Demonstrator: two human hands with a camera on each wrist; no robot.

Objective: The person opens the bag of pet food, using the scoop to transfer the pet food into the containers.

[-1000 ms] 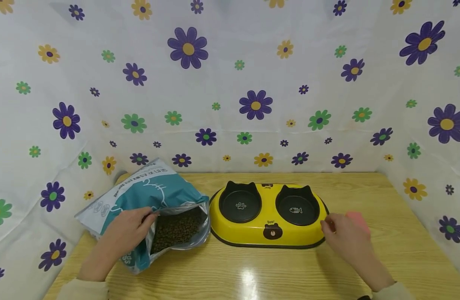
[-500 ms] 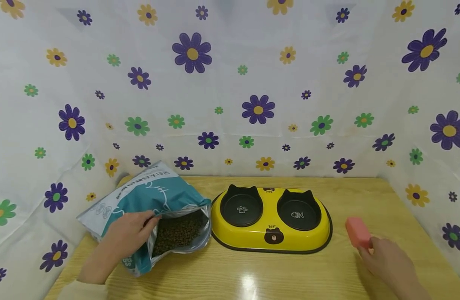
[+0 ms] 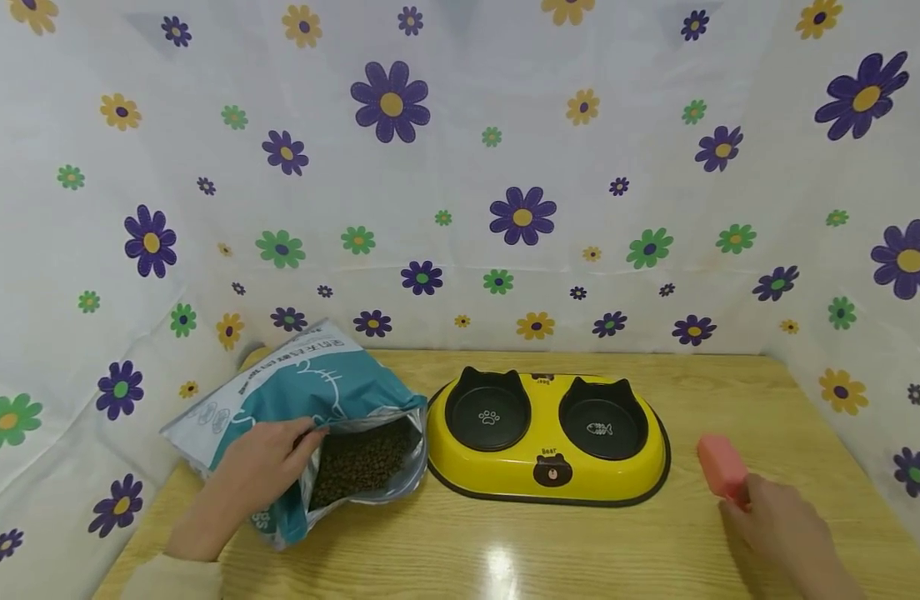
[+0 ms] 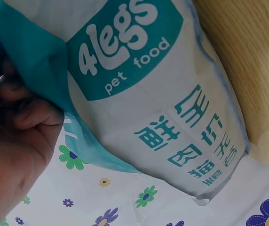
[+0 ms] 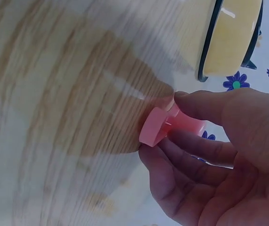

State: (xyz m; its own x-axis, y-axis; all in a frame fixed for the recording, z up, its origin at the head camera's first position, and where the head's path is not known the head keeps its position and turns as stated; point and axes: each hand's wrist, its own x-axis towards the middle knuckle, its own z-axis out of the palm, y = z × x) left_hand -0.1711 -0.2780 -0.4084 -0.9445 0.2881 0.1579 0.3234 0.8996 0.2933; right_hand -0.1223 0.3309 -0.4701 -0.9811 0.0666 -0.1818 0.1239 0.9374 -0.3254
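Observation:
On the left lies a teal and white pet food bag (image 3: 280,404), its mouth open toward the right and brown kibble (image 3: 366,460) showing inside. My left hand (image 3: 253,471) pinches the upper edge of that mouth; the left wrist view shows the curled fingers at the teal film. At the right, my right hand (image 3: 786,521) holds a small pink plastic scoop (image 3: 722,467) low over the table. Thumb and fingers grip the scoop (image 5: 154,126) from both sides in the right wrist view. The scoop's inside is hidden.
A yellow double pet feeder (image 3: 497,479) stands between the hands, close to the bag's mouth. Its two black cat-eared bowls (image 3: 488,417) show paw and fishbone prints. Flowered cloth (image 3: 460,167) hangs behind and beside the wooden table (image 3: 580,550).
My right hand has moved from beside the feeder rightward and nearer, and now grips the pink scoop. The left hand stays on the bag's edge. The view has shifted slightly.

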